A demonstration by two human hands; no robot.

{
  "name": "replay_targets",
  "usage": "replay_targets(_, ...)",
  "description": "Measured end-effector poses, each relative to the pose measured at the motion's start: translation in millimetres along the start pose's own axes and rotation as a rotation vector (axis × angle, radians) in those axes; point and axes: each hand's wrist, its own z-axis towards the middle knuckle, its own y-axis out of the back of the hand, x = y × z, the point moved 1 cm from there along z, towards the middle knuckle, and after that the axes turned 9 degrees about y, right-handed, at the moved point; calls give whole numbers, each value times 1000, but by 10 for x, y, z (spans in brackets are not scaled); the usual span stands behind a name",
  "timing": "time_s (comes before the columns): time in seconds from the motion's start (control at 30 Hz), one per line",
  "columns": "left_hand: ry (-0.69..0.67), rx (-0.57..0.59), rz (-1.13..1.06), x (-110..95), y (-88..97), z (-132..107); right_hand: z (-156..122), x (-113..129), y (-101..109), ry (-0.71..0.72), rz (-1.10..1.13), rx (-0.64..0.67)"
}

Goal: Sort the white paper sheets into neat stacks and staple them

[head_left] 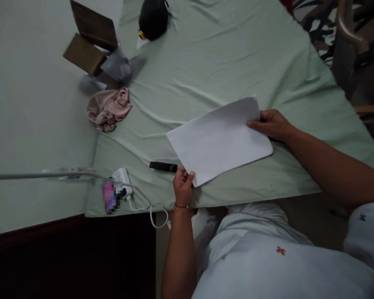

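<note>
A white sheet of paper point(221, 139) is held between my two hands over the green tablecloth point(224, 58). My left hand point(183, 185) pinches its near left corner, thumb on top. At the right edge, my right hand point(271, 124) grips the sheet with the thumb above and the other fingers mostly hidden beneath. The paper bends slightly along its right side. Just left of my left hand lies a small black oblong object point(163, 166), its kind unclear.
A white power strip point(123, 182) with cables lies near the front left edge. Beyond it are a crumpled pink cloth point(110, 109), an open cardboard box point(92, 52) and a black rounded object point(154, 18). A wooden chair point(350, 45) stands at the right.
</note>
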Motion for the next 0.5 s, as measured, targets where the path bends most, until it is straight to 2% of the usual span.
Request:
replay_targets(0.17, 15, 49, 83, -85, -55, -48, 8, -27, 19, 6, -37, -138)
replay_targets(0.4, 88, -38, 145, -31, -25, -30, 17, 12, 3, 37, -91, -142)
replay_targets(0.5, 52, -44, 188, -14, -1, -31, 27, -8, 12, 49, -126, -148)
